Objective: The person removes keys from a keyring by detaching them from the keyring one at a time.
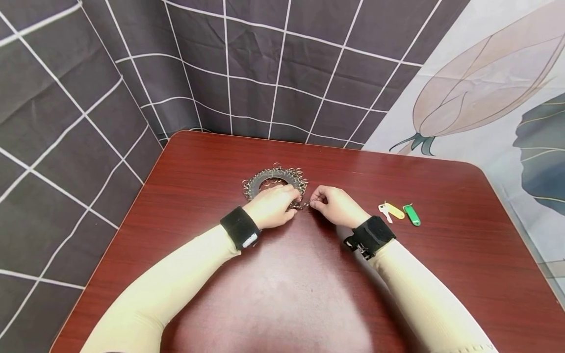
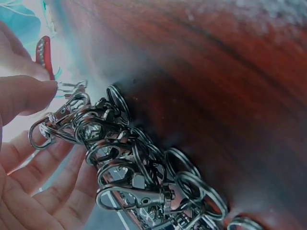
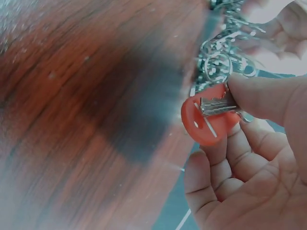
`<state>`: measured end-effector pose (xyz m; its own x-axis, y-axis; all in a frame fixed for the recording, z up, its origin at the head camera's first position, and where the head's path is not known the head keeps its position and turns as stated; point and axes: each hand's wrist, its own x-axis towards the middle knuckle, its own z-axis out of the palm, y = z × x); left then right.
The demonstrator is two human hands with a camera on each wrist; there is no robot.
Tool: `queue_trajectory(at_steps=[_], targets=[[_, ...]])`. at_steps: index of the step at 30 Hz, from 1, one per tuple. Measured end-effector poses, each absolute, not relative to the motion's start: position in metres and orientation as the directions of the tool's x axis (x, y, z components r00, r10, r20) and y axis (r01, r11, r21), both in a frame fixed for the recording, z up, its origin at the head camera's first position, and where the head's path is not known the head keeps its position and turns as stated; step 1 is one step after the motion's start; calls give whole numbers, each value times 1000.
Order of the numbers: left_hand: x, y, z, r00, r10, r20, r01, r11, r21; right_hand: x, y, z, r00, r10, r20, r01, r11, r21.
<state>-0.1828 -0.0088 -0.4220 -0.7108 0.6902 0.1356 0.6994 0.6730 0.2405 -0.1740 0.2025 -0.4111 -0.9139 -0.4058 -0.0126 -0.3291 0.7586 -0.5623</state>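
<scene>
A dark ring (image 1: 275, 173) hung with metal clasps (image 2: 144, 197) lies on the red-brown table (image 1: 185, 196); at its near right edge the left hand (image 1: 274, 206) has one clasp between thumb and fingers. Just beside, I see the right hand (image 1: 337, 207) pinching a red tag (image 3: 192, 122) and notched key (image 3: 218, 105). Farther right lie a yellow tag (image 1: 395, 211), a pale key (image 1: 386, 213) and a green tag (image 1: 412, 215).

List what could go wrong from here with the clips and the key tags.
1. The clips by the left hand bunch and overlap, so one might snag on its neighbours.
2. The right hand pinches the red tag and its key between thumb and fingers; a loose pinch could let them drop.
3. The yellow tag and green tag lie loose beside the right wrist; an outward swing might knock them.
</scene>
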Motion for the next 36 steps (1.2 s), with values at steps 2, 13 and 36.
queue_trajectory(at_steps=[2, 13, 36], targets=[[-183, -9, -422, -711, 690, 134, 699, 673, 242, -173, 204, -409, -916, -402, -8, -325, 750, -576], [-182, -8, -423, -743, 651, 154, 661, 681, 315, -164, 201, -399, -916, -401, 6, -278, 624, -730], [-180, -4, -422, -782, 574, 243, 621, 689, 373, -168, 196, -404, -910, -414, 32, -248, 481, -841]])
